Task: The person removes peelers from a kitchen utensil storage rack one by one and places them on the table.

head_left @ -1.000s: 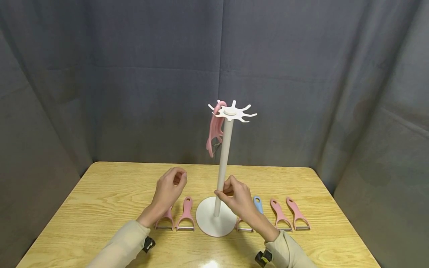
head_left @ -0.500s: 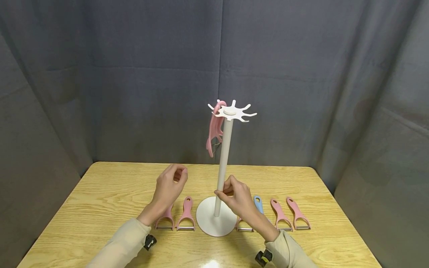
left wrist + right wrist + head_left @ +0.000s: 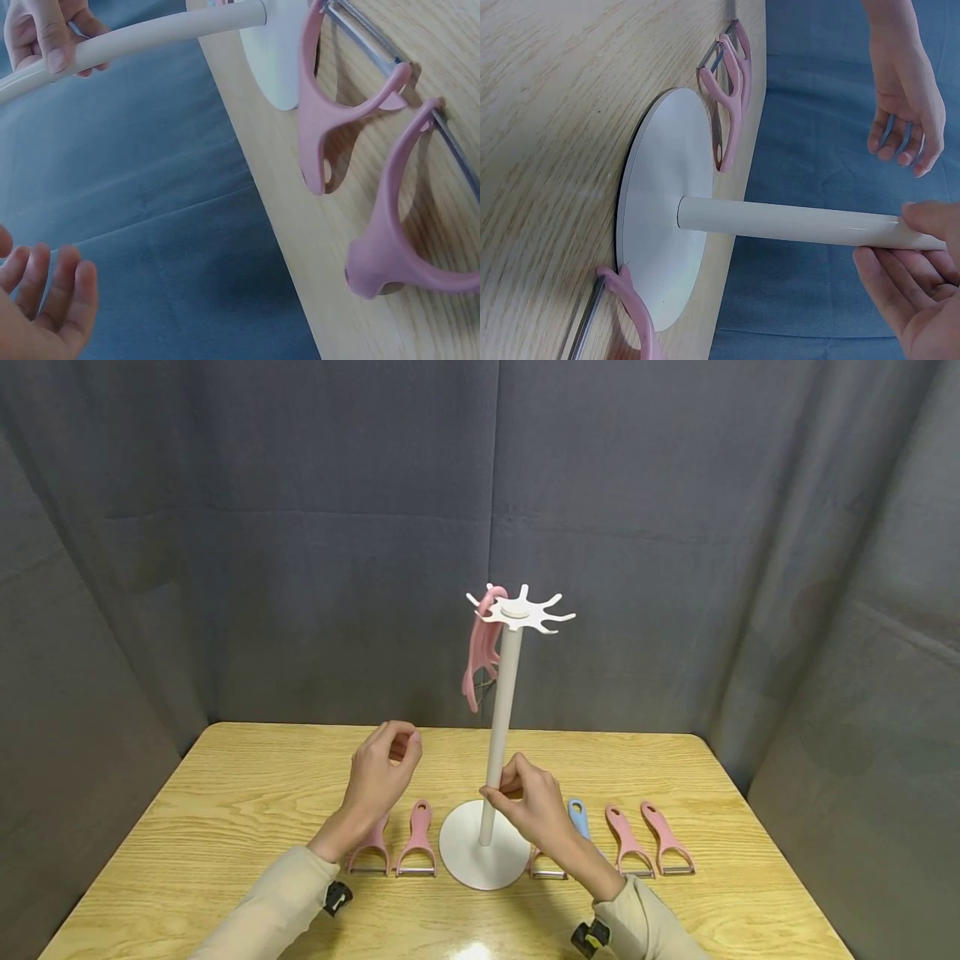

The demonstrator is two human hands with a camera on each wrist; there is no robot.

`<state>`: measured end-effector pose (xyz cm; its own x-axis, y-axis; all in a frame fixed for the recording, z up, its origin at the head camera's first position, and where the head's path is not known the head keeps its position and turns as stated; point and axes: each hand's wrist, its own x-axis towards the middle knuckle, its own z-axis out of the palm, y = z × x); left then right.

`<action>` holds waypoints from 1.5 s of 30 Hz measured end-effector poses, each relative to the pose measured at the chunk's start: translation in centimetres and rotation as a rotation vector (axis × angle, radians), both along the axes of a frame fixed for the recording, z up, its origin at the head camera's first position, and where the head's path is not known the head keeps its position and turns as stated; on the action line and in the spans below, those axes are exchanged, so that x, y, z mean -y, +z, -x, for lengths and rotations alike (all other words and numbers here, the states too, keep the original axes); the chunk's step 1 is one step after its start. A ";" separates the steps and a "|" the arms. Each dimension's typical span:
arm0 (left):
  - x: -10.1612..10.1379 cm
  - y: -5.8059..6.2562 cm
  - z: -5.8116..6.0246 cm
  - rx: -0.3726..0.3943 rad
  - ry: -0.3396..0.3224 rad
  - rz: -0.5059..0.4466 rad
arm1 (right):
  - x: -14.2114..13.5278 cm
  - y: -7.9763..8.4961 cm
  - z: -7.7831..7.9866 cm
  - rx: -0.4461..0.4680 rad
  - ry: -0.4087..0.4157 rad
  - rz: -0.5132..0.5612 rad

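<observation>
In the head view a white stand [image 3: 504, 710] rises from a round base [image 3: 468, 864] to a ring of prongs [image 3: 543, 617]. My right hand [image 3: 534, 802] grips its pole between thumb and fingers, low down. A pink peeler [image 3: 480, 652] hangs from a prong on the left side; whether another hangs behind it I cannot tell. To the left of the pole my left hand [image 3: 378, 777] hovers above the table, fingers loosely curled around nothing. Below it lie two pink peelers, one [image 3: 417, 839] beside the base, the other [image 3: 371, 852] partly covered by the left wrist.
Right of the base lie a pink peeler [image 3: 547, 870] and a blue peeler [image 3: 578, 817], both partly hidden by my right forearm. Two more pink peelers, one [image 3: 626, 839] and another [image 3: 666, 837], lie farther right. Grey curtains [image 3: 352, 543] surround the wooden table [image 3: 225, 793].
My left hand has risen slightly, away from the table. The right hand keeps its grip on the pole, and the stand and peelers stay where they were.
</observation>
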<state>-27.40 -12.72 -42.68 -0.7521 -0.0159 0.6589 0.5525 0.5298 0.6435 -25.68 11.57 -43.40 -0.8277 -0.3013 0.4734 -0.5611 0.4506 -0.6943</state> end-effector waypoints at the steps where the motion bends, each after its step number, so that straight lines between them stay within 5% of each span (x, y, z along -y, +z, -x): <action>1: 0.0 0.1 0.0 -0.007 -0.003 -0.002 | 0.0 0.0 0.0 0.000 -0.001 0.000; 19: -0.7 1.5 0.1 -0.062 -0.030 -0.018 | 0.0 -0.2 0.1 -0.014 0.013 0.002; 32: -1.3 2.6 0.4 -0.166 -0.156 -0.101 | 0.0 -0.1 0.1 -0.010 0.003 0.001; 38: -1.9 4.3 0.0 -0.245 -0.177 -0.125 | 0.0 -0.2 0.1 -0.009 0.002 -0.007; 45: -2.9 8.5 -2.5 -0.251 -0.236 -0.141 | 0.0 -0.2 0.1 -0.009 0.001 -0.002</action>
